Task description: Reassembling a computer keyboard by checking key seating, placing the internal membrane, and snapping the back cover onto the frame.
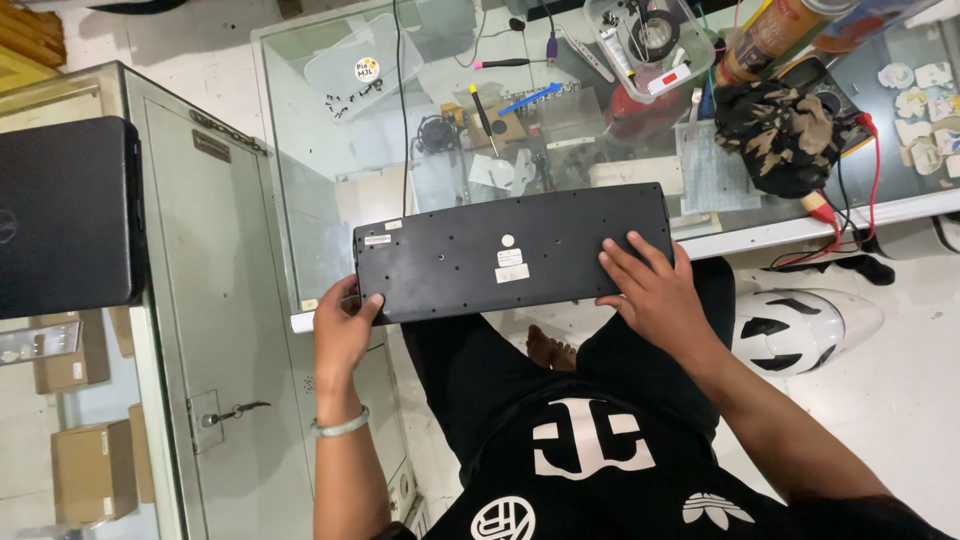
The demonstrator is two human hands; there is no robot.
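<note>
A black keyboard lies face down, its screw-holed underside up, across the front edge of a glass counter. My left hand grips its lower left corner, thumb on top. My right hand rests flat on the keyboard's right end, fingers spread over the back panel.
On the glass counter lie several screws, a black screwdriver, a clear plastic box of parts and a camouflage cap. A closed black laptop sits on the left cabinet. A white helmet lies on the floor at right.
</note>
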